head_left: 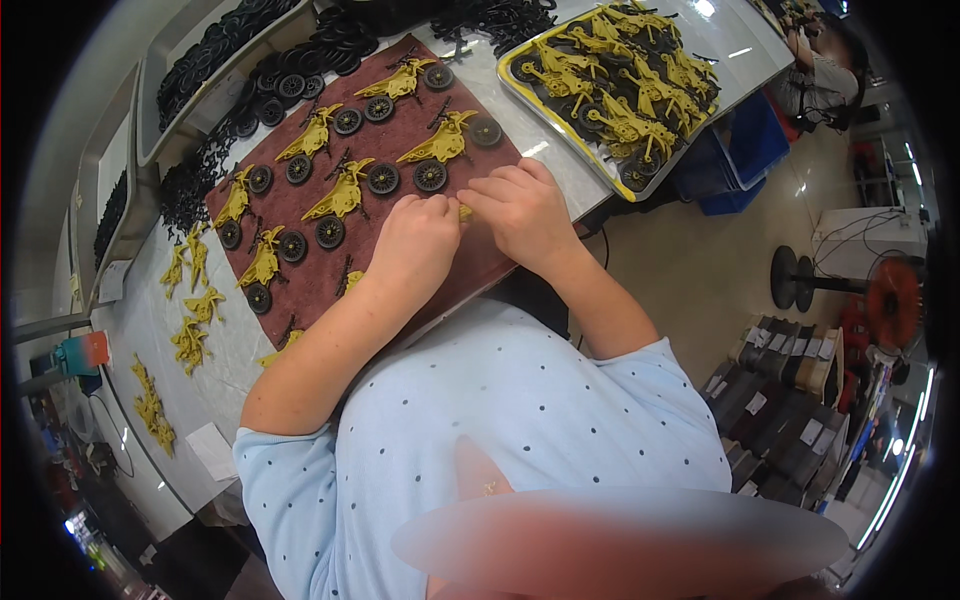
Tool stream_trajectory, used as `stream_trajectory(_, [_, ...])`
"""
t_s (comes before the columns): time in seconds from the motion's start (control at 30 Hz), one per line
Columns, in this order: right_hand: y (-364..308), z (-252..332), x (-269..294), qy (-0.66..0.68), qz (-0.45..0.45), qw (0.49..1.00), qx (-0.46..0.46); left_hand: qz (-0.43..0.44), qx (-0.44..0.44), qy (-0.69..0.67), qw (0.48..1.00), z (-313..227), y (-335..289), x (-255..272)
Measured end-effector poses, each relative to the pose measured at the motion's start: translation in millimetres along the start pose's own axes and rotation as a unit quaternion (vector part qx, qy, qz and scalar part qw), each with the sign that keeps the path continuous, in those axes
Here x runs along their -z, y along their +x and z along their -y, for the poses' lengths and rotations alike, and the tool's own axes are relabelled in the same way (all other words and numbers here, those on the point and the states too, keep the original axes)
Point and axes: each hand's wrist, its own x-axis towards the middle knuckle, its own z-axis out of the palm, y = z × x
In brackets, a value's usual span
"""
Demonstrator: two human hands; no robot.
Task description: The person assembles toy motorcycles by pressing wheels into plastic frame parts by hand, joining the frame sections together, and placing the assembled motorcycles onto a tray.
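My left hand (pixel 418 240) and my right hand (pixel 522 212) meet over the near edge of a dark red cloth mat (pixel 400 268). Both are closed, pinching a small yellow toy motorcycle part (pixel 464 213) of which only a bit shows between the fingertips. Several yellow toy motorcycle bodies lie in rows on the mat, one of them (pixel 436 138) just beyond my hands. Black spoked toy wheels lie beside them, such as the wheel (pixel 430 176) nearest my left hand. Under my left forearm another yellow body (pixel 353 281) is partly hidden.
A yellow-rimmed tray (pixel 612 186) of toy motorcycles with wheels stands at the far right. Black wheels (pixel 290 86) and small black parts (pixel 190 180) lie heaped by grey bins (pixel 150 140). Loose yellow bodies (pixel 190 343) lie left. Blue crates (pixel 735 150) and a fan (pixel 893 303) stand right; another person (pixel 825 75) sits beyond.
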Motion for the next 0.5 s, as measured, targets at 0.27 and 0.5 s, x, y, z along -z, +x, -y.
stream_trajectory(0.27, [1.2, 5.0, 24.6, 0.502, -0.021, 0.814, -0.293, -0.037, 0.086, -0.198, 0.976, -2.2, -7.3, 29.1])
stream_trajectory(0.5, [-14.0, 21.7, 14.8, 0.520, -0.022, 0.833, -0.187, -0.169, 0.104, -0.301, 0.933, -20.8, -15.4, 42.5])
